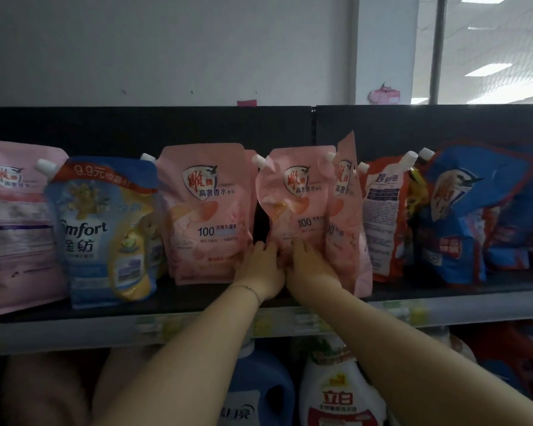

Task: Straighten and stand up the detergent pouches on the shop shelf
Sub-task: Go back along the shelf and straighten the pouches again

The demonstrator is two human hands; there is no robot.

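Observation:
A pink detergent pouch (296,198) with a white spout stands crumpled at the middle of the dark shelf (179,298). Both my hands press against its lower part: my left hand (260,269) at its bottom left, my right hand (310,267) at its bottom right. A second pink pouch (348,216) leans right behind it. Another pink pouch (208,216) stands upright to the left, a gap between them. A blue and yellow Comfort pouch (105,232) leans further left. Orange (385,216) and blue pouches (456,216) slump at the right.
A large pink pouch (10,222) fills the far left of the shelf. A black back panel (166,124) rises behind the pouches. Price labels run along the shelf's front rail (290,322). Below stand a blue jug (259,392) and a white bottle (339,392).

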